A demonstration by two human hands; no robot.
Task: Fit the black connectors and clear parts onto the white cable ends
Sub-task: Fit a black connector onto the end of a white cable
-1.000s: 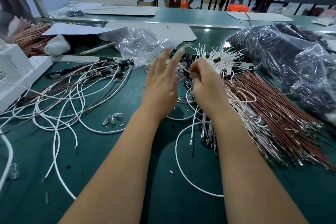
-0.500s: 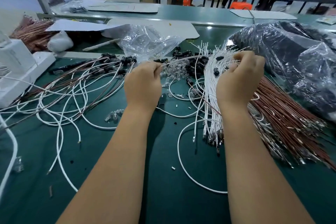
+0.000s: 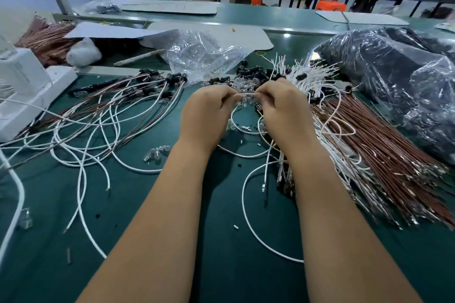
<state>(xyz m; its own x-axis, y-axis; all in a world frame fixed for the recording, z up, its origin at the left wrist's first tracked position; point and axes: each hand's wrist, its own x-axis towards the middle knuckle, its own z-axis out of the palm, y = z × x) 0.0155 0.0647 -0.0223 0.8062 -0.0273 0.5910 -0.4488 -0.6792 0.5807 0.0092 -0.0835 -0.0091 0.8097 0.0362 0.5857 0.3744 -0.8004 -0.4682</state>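
Two hands pinch one white cable taut above the parts pile.

Both the left hand [image 3: 209, 110] and the right hand [image 3: 283, 108] have their fingers clenched on a short stretch of thin white cable [image 3: 246, 94], held level between them just over the heap of black connectors [image 3: 253, 74] and clear parts [image 3: 242, 86] at the middle of the green desk [image 3: 221, 253]. Whether a connector already sits on the end is hidden by the fingers. My worry: the rest of this cable drops into the loose white loops below, so a pull could snag neighbouring cables and drag parts off the heap. The small clear pieces look slippery and easy to fumble. The cable itself is slim, glossy white and limp, bending readily wherever unsupported.
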